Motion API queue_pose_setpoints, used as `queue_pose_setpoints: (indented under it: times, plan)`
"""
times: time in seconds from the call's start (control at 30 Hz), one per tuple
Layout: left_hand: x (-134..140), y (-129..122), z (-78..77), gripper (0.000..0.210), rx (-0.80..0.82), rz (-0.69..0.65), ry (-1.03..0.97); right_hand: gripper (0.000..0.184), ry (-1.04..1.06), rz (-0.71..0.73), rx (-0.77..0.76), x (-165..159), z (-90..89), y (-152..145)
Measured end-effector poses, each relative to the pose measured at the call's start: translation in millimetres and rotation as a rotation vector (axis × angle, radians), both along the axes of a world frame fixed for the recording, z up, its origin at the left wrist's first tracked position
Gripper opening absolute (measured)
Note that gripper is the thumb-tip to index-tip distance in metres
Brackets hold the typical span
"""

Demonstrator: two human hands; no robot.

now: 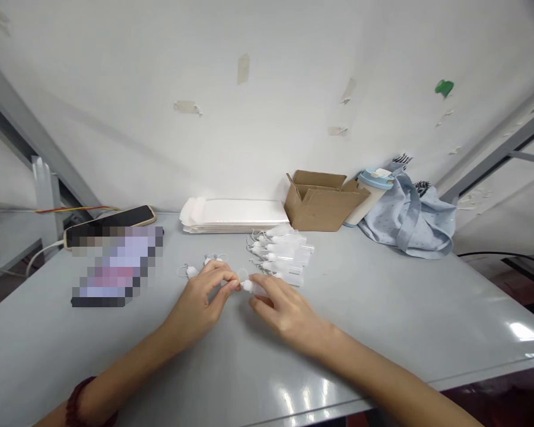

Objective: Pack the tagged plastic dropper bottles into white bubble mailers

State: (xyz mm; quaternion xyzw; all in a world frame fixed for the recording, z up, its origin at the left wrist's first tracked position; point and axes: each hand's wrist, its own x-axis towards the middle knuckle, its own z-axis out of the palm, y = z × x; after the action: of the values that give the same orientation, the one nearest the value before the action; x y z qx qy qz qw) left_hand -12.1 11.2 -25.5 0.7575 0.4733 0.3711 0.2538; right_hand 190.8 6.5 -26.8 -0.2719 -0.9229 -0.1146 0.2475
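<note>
Low over the table, my right hand (pixel 282 305) grips a small clear plastic bottle (pixel 258 289) between thumb and fingers. Its white cap (pixel 248 286) points left, with a thin clear loop above it. My left hand (pixel 211 290) pinches thumb and forefinger together at the cap's narrow tip; what is between them is too small to make out. Behind my left hand lie two white caps with thin loops, one cap (pixel 191 271) to its left and the other cap (pixel 212 260) partly hidden. Beyond my right hand lies a row of several similar bottles (pixel 285 256), caps to the left.
At the back stand a stack of flat white boxes (pixel 244 212), an open brown carton (pixel 315 207), a lidded cup (pixel 369 193) and a light blue cloth bag (pixel 409 219). On the left are a black phone (pixel 111 224) with a white cable and a pixelated device (pixel 120 267).
</note>
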Motion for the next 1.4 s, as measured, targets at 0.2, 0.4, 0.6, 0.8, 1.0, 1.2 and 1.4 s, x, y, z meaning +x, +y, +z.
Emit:
queue_pose_setpoints:
  times: [0.2, 0.4, 0.6, 0.8, 1.0, 1.2, 1.4]
  plan:
    - [-14, 22, -5.1, 0.021, 0.136, 0.055, 0.127, 0.028, 0.043, -0.1, -0.099, 7, 0.7, 13]
    - [-25, 40, -11.2, 0.023, 0.152, 0.042, 0.192, 0.014, -0.114, -0.28, -0.174, 4, 1.6, 11]
    - [-25, 41, -10.2, 0.028, 0.113, 0.051, 0.193, 0.018, -0.25, -0.363, -0.281, -3, 3.4, 3]
    - [-24, 42, -8.2, 0.033, 0.092, 0.08, 0.201, 0.018, -0.301, -0.377, -0.356, -5, 6.5, 2]
    - [-11, 36, -12.9, 0.027, 0.191, 0.147, 0.268, 0.013, -0.293, -0.394, -0.356, -5, 3.3, 3]
    - [8, 15, -13.4, 0.028, 0.436, -0.121, 0.516, 0.014, -0.297, -0.385, -0.378, -7, 4.9, 3]
    - [6, 14, -21.4, 0.021, 0.477, -0.203, 0.649, 0.017, -0.232, -0.395, -0.39, -5, 8.8, 6]
